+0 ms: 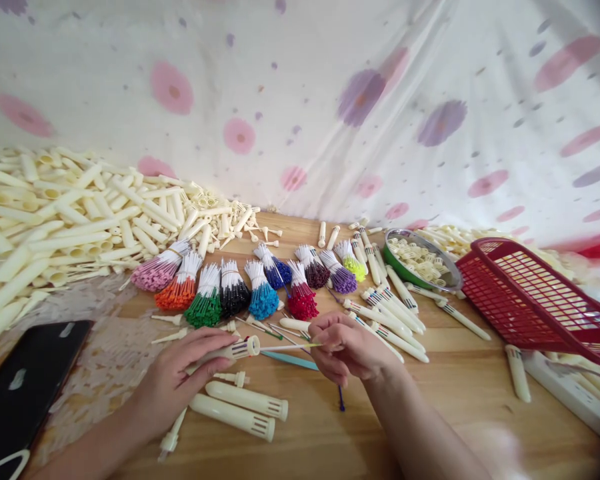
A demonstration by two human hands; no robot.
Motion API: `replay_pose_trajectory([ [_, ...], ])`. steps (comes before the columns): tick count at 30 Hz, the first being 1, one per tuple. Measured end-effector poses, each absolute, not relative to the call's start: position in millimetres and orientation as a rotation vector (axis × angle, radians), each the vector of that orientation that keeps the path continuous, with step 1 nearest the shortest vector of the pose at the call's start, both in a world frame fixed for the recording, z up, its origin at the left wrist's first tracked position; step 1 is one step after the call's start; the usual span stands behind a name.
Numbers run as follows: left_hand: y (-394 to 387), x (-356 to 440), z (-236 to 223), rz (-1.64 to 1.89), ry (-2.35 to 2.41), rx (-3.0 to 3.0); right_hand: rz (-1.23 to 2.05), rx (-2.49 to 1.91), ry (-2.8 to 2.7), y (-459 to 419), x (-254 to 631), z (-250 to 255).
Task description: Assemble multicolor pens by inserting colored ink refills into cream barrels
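Note:
My left hand (173, 373) is closed around a cream pen barrel (244, 348) with slots near its open end, which points right. Between the fingertips of my right hand (353, 347) is a thin white pen refill (286, 347) with a yellowish end. The refill's other end lies at the barrel's mouth; whether it is inside I cannot tell. Below the hands are two more slotted barrels (233, 417). A light blue strip (290, 361) passes behind the refill, and a dark blue refill (341, 398) shows under my right hand.
Tied bundles of coloured refills (235, 290) stand across the middle. Cream tubes (70, 220) are heaped at left, above a black phone (27, 393). To the right are finished-looking pens (390, 320), a green-sided bowl (391, 257) of small parts and a red basket (540, 300).

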State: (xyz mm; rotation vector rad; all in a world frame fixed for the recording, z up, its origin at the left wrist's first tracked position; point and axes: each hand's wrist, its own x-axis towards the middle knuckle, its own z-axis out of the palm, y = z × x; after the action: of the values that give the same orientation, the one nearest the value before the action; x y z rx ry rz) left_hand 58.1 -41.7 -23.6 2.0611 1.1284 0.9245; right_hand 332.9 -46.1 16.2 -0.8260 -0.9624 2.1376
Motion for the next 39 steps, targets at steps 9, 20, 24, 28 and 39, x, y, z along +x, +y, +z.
replay_pose_trajectory([
  [9, -43.2, 57.8, -24.7, 0.887, 1.108, 2.078, 2.172, -0.772, -0.912, -39.4, 334.9, 10.1],
  [20, -45.4, 60.5, -27.5, 0.872, 1.066, 2.098, 2.233, -0.709, -0.893, -41.0, 321.8, 4.5],
  [24, -46.4, 61.0, -27.4, 0.861, 1.060, 2.106, 2.284, -0.632, -0.830, -41.3, 320.8, 1.9],
  [28, -47.3, 60.3, -28.0, 0.857, 1.064, 2.119, 2.337, -0.566, -0.805, -40.6, 323.1, -1.0],
  [39, -45.5, 60.3, -25.8, 0.863, 1.007, 2.166, 2.422, -0.467, -0.781, -38.7, 324.5, -4.1],
])
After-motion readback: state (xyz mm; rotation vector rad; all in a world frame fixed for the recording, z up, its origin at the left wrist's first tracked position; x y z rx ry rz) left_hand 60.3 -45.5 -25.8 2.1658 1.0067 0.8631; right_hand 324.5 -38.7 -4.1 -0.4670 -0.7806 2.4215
